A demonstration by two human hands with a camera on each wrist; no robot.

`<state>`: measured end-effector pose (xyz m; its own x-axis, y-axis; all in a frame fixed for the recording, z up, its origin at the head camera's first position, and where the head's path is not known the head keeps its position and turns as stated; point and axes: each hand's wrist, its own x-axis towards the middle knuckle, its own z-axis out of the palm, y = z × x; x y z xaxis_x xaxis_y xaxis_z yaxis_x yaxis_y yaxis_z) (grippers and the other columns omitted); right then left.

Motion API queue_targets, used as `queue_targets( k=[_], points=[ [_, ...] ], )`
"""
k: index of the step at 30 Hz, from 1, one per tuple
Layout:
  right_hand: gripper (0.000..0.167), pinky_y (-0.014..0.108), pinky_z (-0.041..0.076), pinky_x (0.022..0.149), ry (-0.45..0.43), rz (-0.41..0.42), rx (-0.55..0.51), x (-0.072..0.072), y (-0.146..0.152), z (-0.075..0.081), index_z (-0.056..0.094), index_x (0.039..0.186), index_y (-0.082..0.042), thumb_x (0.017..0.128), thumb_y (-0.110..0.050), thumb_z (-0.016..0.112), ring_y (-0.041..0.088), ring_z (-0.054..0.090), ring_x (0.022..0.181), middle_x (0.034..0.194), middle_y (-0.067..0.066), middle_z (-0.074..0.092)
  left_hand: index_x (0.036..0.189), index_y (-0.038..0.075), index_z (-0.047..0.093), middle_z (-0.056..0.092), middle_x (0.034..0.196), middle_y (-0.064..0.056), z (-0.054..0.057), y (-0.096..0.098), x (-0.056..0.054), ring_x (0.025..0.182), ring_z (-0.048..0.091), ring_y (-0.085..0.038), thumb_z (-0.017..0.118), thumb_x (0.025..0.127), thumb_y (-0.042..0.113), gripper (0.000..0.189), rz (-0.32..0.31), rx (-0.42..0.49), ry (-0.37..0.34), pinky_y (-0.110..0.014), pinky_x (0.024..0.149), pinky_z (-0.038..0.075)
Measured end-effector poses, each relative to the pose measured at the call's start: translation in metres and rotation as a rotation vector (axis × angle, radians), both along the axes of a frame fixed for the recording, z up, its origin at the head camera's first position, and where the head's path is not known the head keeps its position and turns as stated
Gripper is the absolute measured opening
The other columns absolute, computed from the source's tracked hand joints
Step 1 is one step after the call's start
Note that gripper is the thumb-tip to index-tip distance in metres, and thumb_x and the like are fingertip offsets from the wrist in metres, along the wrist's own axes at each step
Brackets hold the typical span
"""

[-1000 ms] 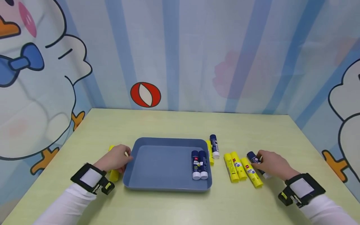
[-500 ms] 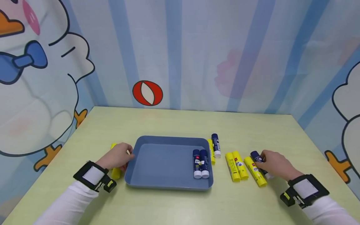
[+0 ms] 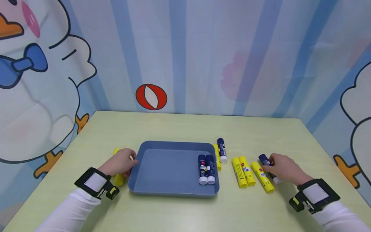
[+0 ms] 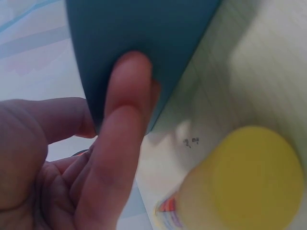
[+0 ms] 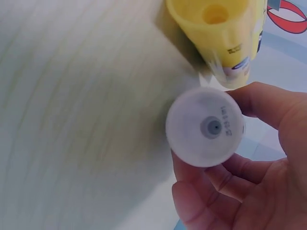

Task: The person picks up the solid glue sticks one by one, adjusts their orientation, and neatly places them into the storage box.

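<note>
My left hand (image 3: 120, 163) pinches the left rim of the blue-grey tray (image 3: 171, 190), a finger flat on its outer wall (image 4: 144, 24) in the left wrist view. A yellow glue stick (image 3: 118, 180) lies partly hidden beneath that hand. Over at the right, my right hand (image 3: 285, 168) grips a navy glue stick (image 3: 264, 160) between thumb and fingers. Its white base (image 5: 205, 127) faces the right wrist camera. Just left of it lies a yellow glue stick (image 3: 262, 177). Inside the tray, two navy glue sticks (image 3: 202, 170) stand side by side lengthwise against the right end.
Two yellow glue sticks (image 3: 243, 171) lie together between the tray and my right hand. Beside the tray's right wall are another yellow glue stick (image 3: 218, 158) and a navy one (image 3: 222, 150). A printed curtain backs the pale table (image 3: 185, 212).
My right hand and its navy glue stick have shifted very slightly right, away from the neighbouring yellow one. The left hand keeps its hold on the tray. The head view sways a little.
</note>
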<state>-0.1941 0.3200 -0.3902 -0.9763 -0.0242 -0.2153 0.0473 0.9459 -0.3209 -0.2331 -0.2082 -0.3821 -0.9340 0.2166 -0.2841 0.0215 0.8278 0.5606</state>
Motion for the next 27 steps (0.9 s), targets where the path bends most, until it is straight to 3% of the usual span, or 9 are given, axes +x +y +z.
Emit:
queue_targets(
  k=[13,20,27],
  points=[
    [0.044,0.035,0.049,0.057,0.082,0.049,-0.018,-0.009,-0.018,0.031,0.055,0.109,0.013,0.094,-0.027,0.062,0.023,0.056,0.069,0.083,0.015,0.062,0.101,-0.005,0.057,0.060,0.065,-0.009,0.005,0.002,0.003,0.049,0.060,-0.019,0.057,0.096,0.009,0.014,-0.001,0.003,-0.006,-0.028,0.049,0.053],
    [0.042,0.032,0.049,0.055,0.108,0.119,0.009,-0.019,-0.062,0.049,0.058,0.111,0.011,0.096,-0.029,0.058,0.020,0.057,0.066,0.084,0.013,0.064,0.098,-0.003,0.058,0.060,0.063,-0.008,0.005,0.002,0.002,0.048,0.061,-0.019,0.057,0.096,0.009,0.012,0.000,0.011,-0.007,-0.029,0.049,0.053],
    [0.040,0.030,0.051,0.057,0.030,0.165,-0.085,-0.028,-0.115,0.054,0.058,0.111,0.009,0.097,-0.029,0.058,0.018,0.058,0.064,0.081,0.008,0.062,0.097,-0.003,0.057,0.060,0.063,-0.008,0.005,0.001,0.004,0.048,0.061,-0.019,0.057,0.096,0.009,0.012,-0.005,0.018,-0.004,-0.030,0.049,0.053]
  ],
)
